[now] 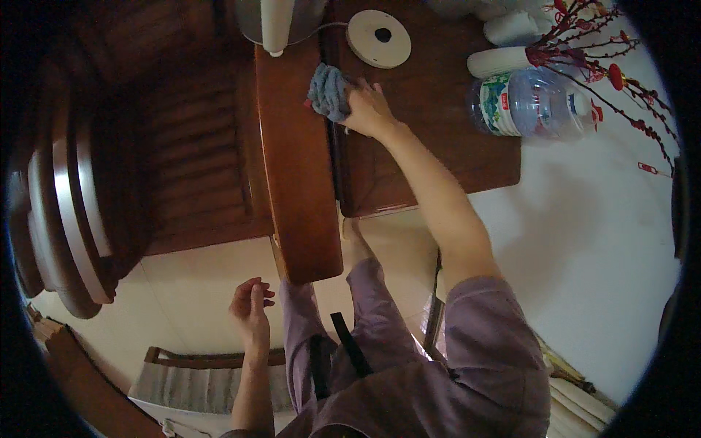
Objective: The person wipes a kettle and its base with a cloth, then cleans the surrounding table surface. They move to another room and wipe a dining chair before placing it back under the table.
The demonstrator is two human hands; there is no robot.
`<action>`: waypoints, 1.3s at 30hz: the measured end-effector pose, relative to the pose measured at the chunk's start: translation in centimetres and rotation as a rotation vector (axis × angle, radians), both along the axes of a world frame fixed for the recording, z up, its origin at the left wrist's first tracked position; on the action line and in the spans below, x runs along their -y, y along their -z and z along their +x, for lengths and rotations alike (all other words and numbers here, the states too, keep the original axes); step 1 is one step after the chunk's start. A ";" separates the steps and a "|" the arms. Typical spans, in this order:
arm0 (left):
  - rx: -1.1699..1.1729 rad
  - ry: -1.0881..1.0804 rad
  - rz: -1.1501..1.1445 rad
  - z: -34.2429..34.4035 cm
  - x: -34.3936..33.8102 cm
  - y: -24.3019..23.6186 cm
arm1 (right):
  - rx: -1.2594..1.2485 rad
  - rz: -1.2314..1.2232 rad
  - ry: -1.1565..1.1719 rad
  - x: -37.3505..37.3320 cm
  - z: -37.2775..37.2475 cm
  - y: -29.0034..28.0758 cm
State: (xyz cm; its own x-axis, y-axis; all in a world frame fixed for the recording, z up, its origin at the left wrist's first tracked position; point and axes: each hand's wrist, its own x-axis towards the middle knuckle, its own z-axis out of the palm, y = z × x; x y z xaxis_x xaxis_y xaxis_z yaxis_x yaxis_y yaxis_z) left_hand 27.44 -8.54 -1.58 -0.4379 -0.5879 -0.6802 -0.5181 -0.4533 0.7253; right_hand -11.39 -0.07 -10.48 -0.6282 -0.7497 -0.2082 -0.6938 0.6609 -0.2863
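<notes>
My right hand is closed around a bunched blue-grey cloth, which rests at the inner edge of a wooden armrest. The hand reaches over the gap between that armrest and a dark wooden side table. Lower down, my left hand hangs in the air left of the armrest's near end. Its fingers are loosely bent and apart, with nothing in them. A small red bit shows beside the cloth; I cannot make out what it is.
A white round kettle base sits on the side table, beside a kettle with a pale handle. To the right lie a large clear water bottle and a white vase with red-berried branches. The wooden seat spreads leftward.
</notes>
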 end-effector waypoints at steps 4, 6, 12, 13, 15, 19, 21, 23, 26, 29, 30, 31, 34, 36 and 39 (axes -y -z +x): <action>0.014 -0.015 0.058 -0.3 -1.2 0.1 | -0.005 0.070 -0.109 -1.5 1.6 -0.7; -0.020 0.020 0.061 -0.6 -1.6 0.2 | 0.283 0.125 0.013 -2.4 3.3 -0.5; -0.070 0.122 0.024 -2.1 -1.7 -1.0 | 0.218 -0.020 0.202 -5.6 12.5 2.2; -0.109 0.138 0.022 -2.4 -1.5 -1.3 | 0.241 -0.037 0.246 -7.2 14.6 1.8; -0.057 0.202 -0.004 -3.0 -1.2 -1.8 | 0.278 -0.059 0.343 -9.1 18.5 1.1; -0.041 0.390 -0.093 -3.5 -0.5 -1.6 | 0.684 -0.604 1.106 -13.8 27.1 0.3; -0.034 0.519 -0.200 -3.5 -0.4 -1.7 | 1.099 -1.183 1.623 -15.3 30.8 0.6; 0.020 0.667 -0.300 -4.6 -0.7 -2.2 | 1.470 -1.536 1.932 -16.0 32.7 0.5; -0.128 1.011 -0.654 -8.2 -2.4 -4.0 | 1.659 -1.948 1.851 -13.2 32.5 0.1; -0.024 0.970 -0.391 -15.1 -4.0 -5.6 | 1.740 -2.426 1.724 -7.6 27.4 1.0; -0.014 0.975 -0.386 -17.5 -4.0 -5.8 | 1.612 -2.700 1.471 -5.6 25.7 1.3; -0.028 0.980 -0.390 -18.2 -5.6 -5.5 | 1.628 -2.695 1.592 -5.7 25.5 1.9; -0.068 1.020 -0.454 -21.1 -7.5 -3.0 | 1.750 -2.624 1.717 -5.9 23.9 3.4; -0.075 1.058 -0.565 -22.5 -8.4 -0.9 | 1.673 -2.597 1.719 -7.6 23.2 3.6; -0.072 1.055 -0.746 -23.3 -9.3 1.4 | 1.587 -2.485 1.740 -10.8 21.4 2.3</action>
